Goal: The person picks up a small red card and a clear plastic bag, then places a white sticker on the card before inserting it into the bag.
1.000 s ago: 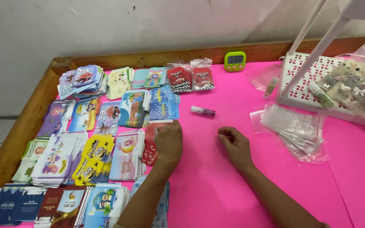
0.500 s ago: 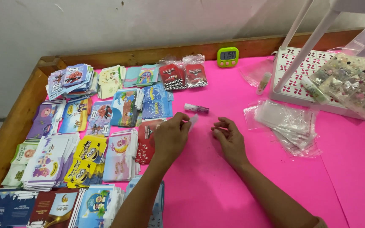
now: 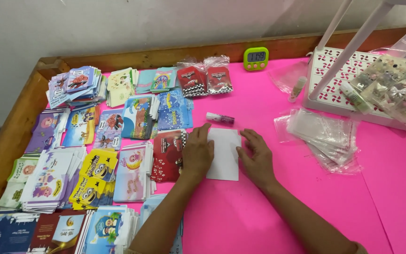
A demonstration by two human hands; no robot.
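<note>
A white card (image 3: 225,153) lies flat between the left hand (image 3: 197,153) and right hand (image 3: 258,157), both open, palms down on its edges. It looks light, thin, bendable; best pinched at an edge.

The left hand (image 3: 197,153) lay over the near-left part of the white sheet (image 3: 225,153), so that edge could not be seen, and the right hand (image 3: 257,157) covered part of its right side. Both forearms ran out past the bottom edge. The stacks of blue and maroon envelopes (image 3: 22,233) at the lower left were cut off there too. The white rack (image 3: 334,96) and the tray of small trinkets (image 3: 398,89) ran off the right edge (the trinkets were too small to tell apart). The small tube (image 3: 220,118) was too small to tell what it was.
</note>
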